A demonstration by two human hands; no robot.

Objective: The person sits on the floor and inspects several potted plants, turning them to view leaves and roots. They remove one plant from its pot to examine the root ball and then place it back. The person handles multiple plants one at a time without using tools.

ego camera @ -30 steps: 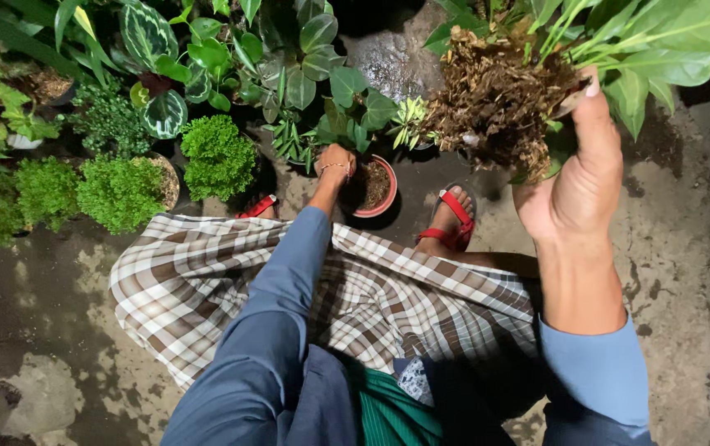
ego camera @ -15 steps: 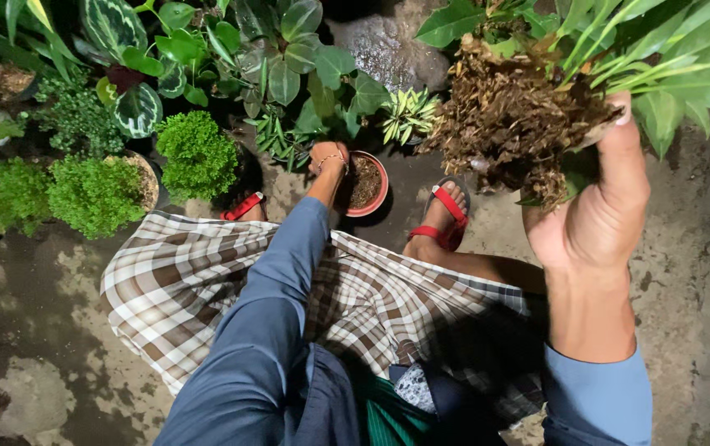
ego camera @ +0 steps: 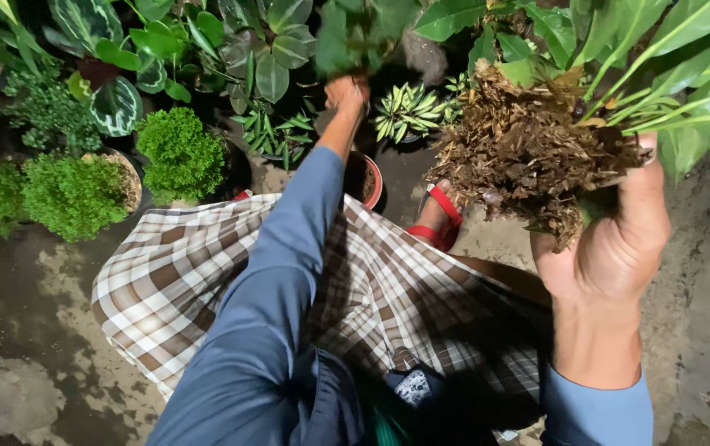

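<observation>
Head view: the right hand (ego camera: 619, 248) is closed around a bare-rooted plant (ego camera: 536, 149), held up in the air to the right. The left hand (ego camera: 345, 92) reaches past a red pot (ego camera: 374, 183) into foliage; its grip cannot be told. This looks like repotting, so the roots would need lowering squarely into the pot.

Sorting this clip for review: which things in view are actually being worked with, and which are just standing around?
In use:
- uprooted plant, bare root clump, held up in the right hand
- small red pot on the ground
- left hand, raised above that pot; its grip is blurred, contents unclear

Standing about:
- bushy green potted plants
- variegated leafy plants
- small striped plant
</observation>
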